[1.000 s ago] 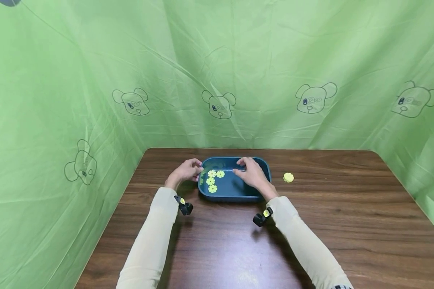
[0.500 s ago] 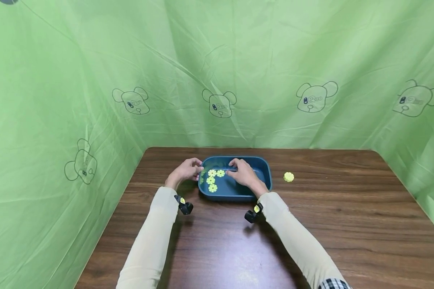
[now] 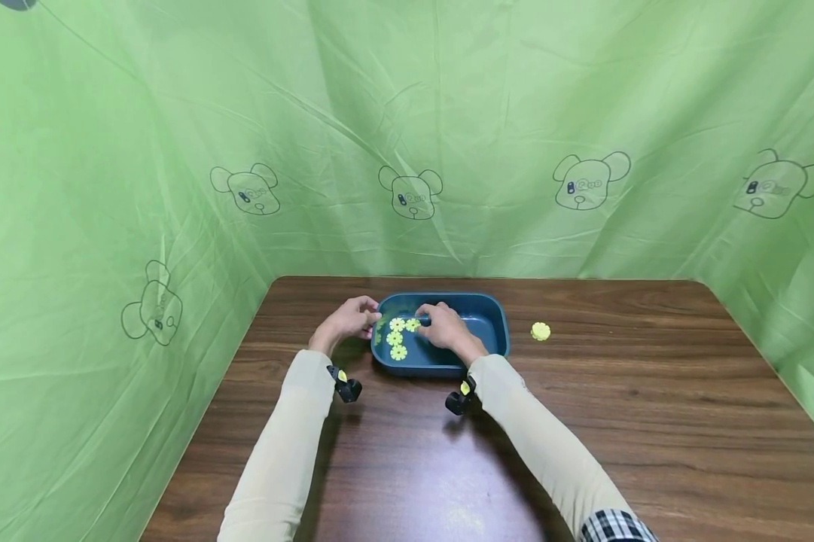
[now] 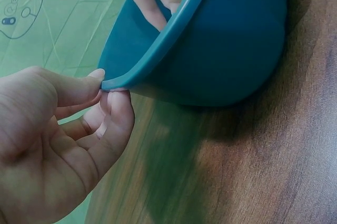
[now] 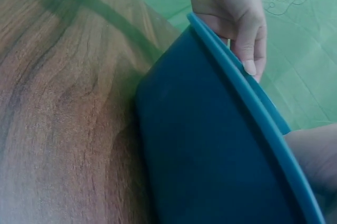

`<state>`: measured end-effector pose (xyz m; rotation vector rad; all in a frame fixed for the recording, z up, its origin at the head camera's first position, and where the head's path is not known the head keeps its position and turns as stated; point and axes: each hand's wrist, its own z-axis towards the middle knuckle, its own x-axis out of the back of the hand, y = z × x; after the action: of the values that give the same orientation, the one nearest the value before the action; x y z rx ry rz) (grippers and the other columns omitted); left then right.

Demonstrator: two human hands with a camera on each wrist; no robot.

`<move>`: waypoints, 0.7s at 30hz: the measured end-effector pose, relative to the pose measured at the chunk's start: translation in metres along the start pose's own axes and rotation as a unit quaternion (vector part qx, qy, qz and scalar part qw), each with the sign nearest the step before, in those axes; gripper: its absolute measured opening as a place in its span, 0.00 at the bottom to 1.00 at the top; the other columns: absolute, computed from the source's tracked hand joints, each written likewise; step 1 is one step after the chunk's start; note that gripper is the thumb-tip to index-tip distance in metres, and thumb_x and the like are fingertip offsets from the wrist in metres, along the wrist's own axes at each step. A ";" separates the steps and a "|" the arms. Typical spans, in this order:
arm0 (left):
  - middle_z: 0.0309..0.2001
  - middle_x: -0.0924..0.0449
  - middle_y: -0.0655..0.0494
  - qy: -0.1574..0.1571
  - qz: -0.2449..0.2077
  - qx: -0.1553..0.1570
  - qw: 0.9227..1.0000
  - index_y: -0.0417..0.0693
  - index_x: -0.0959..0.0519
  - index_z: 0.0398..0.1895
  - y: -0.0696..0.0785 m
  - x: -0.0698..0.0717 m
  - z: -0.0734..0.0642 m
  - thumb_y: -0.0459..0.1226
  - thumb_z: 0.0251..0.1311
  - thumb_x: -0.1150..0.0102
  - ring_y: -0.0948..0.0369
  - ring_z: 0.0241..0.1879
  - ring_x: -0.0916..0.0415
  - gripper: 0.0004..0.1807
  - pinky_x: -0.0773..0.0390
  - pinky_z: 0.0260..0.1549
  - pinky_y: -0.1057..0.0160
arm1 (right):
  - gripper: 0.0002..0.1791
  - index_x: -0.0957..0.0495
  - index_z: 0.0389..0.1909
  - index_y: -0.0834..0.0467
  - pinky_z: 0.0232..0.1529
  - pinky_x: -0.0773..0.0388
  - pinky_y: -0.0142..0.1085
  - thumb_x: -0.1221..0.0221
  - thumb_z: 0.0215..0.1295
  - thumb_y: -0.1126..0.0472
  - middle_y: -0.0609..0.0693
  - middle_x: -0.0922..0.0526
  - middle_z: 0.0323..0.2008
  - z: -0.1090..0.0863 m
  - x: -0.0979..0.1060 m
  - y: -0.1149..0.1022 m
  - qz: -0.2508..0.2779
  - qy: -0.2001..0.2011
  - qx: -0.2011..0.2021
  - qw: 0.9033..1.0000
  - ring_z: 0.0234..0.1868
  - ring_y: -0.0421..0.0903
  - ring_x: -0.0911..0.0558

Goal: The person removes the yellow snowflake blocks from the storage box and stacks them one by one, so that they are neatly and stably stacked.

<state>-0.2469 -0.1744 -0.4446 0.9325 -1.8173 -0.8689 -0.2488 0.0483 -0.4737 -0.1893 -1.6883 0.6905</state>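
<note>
A dark blue rectangular tub (image 3: 447,372) stands on the wooden table. My left hand (image 3: 347,322) pinches its left rim between thumb and fingers, as the left wrist view shows close up on the tub wall (image 4: 221,50). Inside the tub my right hand (image 3: 446,331) reaches down, thumb and forefinger apart, a gap showing between them. Their tips are right at a yellow flower-shaped piece (image 3: 412,325). More such flower pieces (image 3: 397,352) lie in a column on the tub's left side. Seen from the right wrist, my right hand (image 5: 318,153) is mostly behind the tub rim.
To the right of the tub lies another yellow flower-shaped piece (image 3: 541,331), on the bare wood of the table (image 3: 650,391). Green fabric (image 3: 501,135) with printed bear heads hangs behind and at the sides.
My right hand has moved left inside the tub, from its right part to the flower piece near the column. The left hand stays on the rim, and the flower pieces have not moved.
</note>
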 end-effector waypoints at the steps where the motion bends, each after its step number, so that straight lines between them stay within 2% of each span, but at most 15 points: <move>1: 0.42 0.29 0.40 -0.001 0.000 0.000 1.000 0.38 0.34 0.59 0.000 0.000 0.000 0.35 0.70 0.52 0.58 0.29 0.27 0.17 0.19 0.45 0.49 | 0.21 0.25 0.59 0.51 0.53 0.27 0.47 0.41 0.66 0.53 0.56 0.26 0.52 0.000 -0.001 -0.001 -0.008 -0.003 -0.002 1.000 0.52 0.54 0.27; 7: 0.42 0.30 0.42 -0.004 -0.001 -0.002 1.000 0.38 0.34 0.59 0.001 0.000 -0.001 0.35 0.70 0.52 0.57 0.31 0.26 0.17 0.20 0.47 0.48 | 0.22 0.28 0.63 0.49 0.57 0.29 0.51 0.44 0.68 0.53 0.60 0.30 0.58 0.001 -0.005 -0.006 -0.048 -0.019 -0.006 0.999 0.57 0.59 0.31; 13: 0.35 0.30 0.47 -0.013 -0.001 -0.013 1.000 0.37 0.34 0.57 0.000 0.002 -0.001 0.35 0.70 0.51 0.59 0.28 0.26 0.16 0.17 0.36 0.57 | 0.23 0.28 0.63 0.48 0.55 0.29 0.51 0.44 0.68 0.53 0.60 0.33 0.59 0.000 -0.008 -0.009 -0.070 -0.025 -0.005 0.997 0.56 0.58 0.33; 18: 0.36 0.30 0.47 -0.008 -0.009 -0.003 1.000 0.39 0.33 0.58 -0.002 0.001 0.001 0.35 0.69 0.50 0.60 0.27 0.27 0.16 0.18 0.43 0.51 | 0.17 0.24 0.55 0.50 0.52 0.28 0.50 0.40 0.65 0.55 0.57 0.32 0.54 -0.001 -0.008 -0.011 -0.075 -0.015 -0.009 0.997 0.54 0.56 0.32; 21: 0.37 0.30 0.46 -0.002 -0.009 0.003 1.000 0.39 0.33 0.58 -0.002 0.000 0.003 0.34 0.70 0.51 0.59 0.28 0.27 0.16 0.20 0.47 0.48 | 0.12 0.23 0.45 0.53 0.50 0.27 0.48 0.37 0.63 0.55 0.56 0.31 0.49 -0.002 -0.008 -0.012 -0.077 -0.010 -0.015 0.997 0.51 0.55 0.31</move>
<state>-0.2489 -0.1751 -0.4475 0.9532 -1.8179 -0.8766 -0.2424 0.0355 -0.4737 -0.0728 -1.7133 0.5546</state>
